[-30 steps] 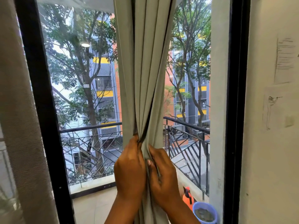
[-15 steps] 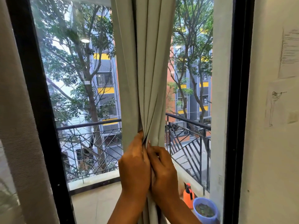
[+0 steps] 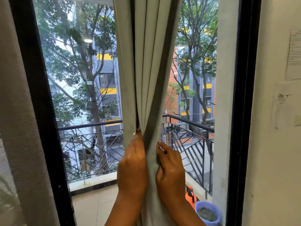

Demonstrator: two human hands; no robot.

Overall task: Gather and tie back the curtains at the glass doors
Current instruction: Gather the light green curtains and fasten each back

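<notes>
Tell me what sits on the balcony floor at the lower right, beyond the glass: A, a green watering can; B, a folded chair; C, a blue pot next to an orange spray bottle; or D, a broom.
C: a blue pot stands beside an orange spray bottle, just right of the right hand gripping the curtain.
</notes>
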